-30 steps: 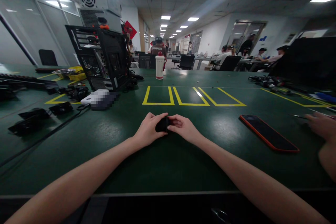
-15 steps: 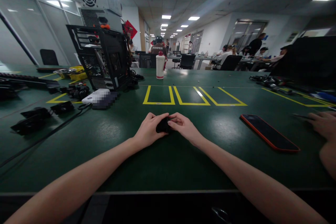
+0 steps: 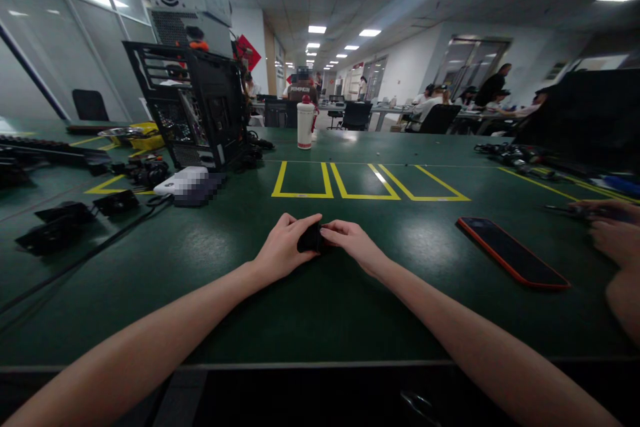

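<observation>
Just above the green tabletop (image 3: 320, 313), near its middle, my left hand (image 3: 284, 245) grips a small black object (image 3: 311, 237) between thumb and fingers. What kind of object it is, I cannot make out. From the other side, my right hand (image 3: 354, 243) has its fingertips pinched together against the object's right edge. Those fingers hide part of it, and whether they hold some smaller piece does not show. Beyond both hands, yellow tape outlines (image 3: 303, 196) mark the table.
A phone in an orange case (image 3: 513, 255) lies to the right, near another person's hand (image 3: 617, 237) with a thin tool. An open computer case (image 3: 200, 107) stands back left. Black parts (image 3: 55, 223) and a cable lie left. A white bottle (image 3: 305, 125) stands behind the tape.
My right fingers have shifted slightly at the object's edge and closed in more. My left hand keeps its hold. At the right, the other person's hand and tool have moved a little.
</observation>
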Available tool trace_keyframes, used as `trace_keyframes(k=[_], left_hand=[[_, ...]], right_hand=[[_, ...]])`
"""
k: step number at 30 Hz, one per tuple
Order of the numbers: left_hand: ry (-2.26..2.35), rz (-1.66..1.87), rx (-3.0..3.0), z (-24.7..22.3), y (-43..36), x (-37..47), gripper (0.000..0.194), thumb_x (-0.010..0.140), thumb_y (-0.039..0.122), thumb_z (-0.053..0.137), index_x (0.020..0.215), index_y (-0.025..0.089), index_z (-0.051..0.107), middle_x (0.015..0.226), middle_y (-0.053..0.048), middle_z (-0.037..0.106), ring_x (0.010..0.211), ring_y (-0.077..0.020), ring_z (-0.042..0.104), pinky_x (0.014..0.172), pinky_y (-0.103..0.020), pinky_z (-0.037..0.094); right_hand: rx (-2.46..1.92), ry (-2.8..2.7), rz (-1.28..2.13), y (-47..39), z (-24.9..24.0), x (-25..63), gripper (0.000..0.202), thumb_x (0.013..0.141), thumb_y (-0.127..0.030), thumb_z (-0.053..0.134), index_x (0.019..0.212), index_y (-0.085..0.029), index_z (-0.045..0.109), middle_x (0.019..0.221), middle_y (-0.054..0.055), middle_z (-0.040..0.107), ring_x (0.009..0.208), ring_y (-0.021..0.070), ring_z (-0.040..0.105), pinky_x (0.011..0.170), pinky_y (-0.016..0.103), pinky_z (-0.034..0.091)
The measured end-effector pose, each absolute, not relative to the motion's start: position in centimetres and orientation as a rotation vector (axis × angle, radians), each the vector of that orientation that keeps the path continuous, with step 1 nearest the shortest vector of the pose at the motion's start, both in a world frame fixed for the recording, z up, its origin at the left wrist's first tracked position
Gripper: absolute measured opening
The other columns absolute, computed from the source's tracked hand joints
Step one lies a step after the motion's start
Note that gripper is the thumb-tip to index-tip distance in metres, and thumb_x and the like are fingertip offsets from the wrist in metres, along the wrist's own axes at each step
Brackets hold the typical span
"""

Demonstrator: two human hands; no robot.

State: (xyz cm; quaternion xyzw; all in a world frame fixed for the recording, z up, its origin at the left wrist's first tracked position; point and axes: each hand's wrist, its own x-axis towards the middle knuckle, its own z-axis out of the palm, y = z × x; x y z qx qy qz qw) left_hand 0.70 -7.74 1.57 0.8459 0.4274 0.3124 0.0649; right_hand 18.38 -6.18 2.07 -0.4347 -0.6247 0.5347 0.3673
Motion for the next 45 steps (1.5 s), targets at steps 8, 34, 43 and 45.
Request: trace_keyframes(k=[8,34,43,45], left_hand=[[1.307,0.944,2.563,1.5,-7.6,0.7,0.065,0.069,0.025,0.065,0.127,0.026,0.035,0.103,-0.005,0.056,0.085,-0.0196,0.044,0.072,-0.032,0.042],[1.288,1.198,2.238,0.4,-7.4,0.9,0.059,0.063,0.025,0.071,0.116,0.024,0.045,0.1,-0.002,0.043,0.094,-0.0179,0.049,0.085,-0.037,0.045],[1.296,1.047,2.32,0.9,-6.9,0.4,0.065,0.062,0.03,0.07,0.121,0.022,0.044,0.092,-0.002,0.038,0.087,-0.0166,0.046,0.084,-0.035,0.044],[1.281,1.006,2.299,0.9,-6.5,0.2,0.067,0.061,0.032,0.071,0.122,0.022,0.045,0.091,-0.002,0.038,0.086,-0.0166,0.046,0.082,-0.035,0.045]], right_hand=[[-0.991,-1.736,1.164,-6.7,2.1,18.5,0.021,0.077,-0.029,0.053,0.096,-0.02,0.052,0.096,0.002,0.056,0.082,0.0134,0.059,0.076,0.034,0.05],[-1.012,-1.744,1.109,-6.6,1.1,18.4,0.03,0.067,-0.017,0.062,0.094,-0.02,0.049,0.099,0.003,0.06,0.089,0.0177,0.062,0.079,0.034,0.05],[-0.946,-1.755,1.163,-6.2,0.6,18.4,0.03,0.067,-0.016,0.062,0.093,-0.02,0.049,0.099,0.003,0.06,0.09,0.0176,0.062,0.078,0.033,0.05],[-0.948,-1.763,1.165,-6.1,0.6,18.4,0.029,0.067,-0.017,0.062,0.092,-0.02,0.049,0.101,0.003,0.06,0.087,0.0171,0.063,0.077,0.032,0.05]])
